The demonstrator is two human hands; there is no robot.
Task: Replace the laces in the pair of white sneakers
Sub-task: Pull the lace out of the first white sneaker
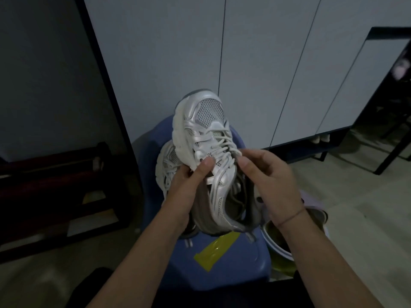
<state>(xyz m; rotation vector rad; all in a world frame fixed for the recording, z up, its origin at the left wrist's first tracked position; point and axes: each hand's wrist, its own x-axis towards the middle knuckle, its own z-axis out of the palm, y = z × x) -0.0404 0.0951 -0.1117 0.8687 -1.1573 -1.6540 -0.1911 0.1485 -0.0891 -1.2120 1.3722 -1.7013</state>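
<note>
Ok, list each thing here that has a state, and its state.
held sneaker: laced, held toe up.
second sneaker: laced, lying on the blue stool.
left hand: grips the held sneaker.
right hand: fingers curled at its laces; pinch unclear.
yellow packet: flat on the blue stool.

I'm in a home, by the look of it an entryway. Tall pale cabinet doors fill the wall at 12 o'clock, with a pair of shoes tucked underneath at 2 o'clock (only the toes show). A black-framed mirror stands at 3 o'clock and a dark wooden rack sits at 9 o'clock. The floor is pale tile.
</note>
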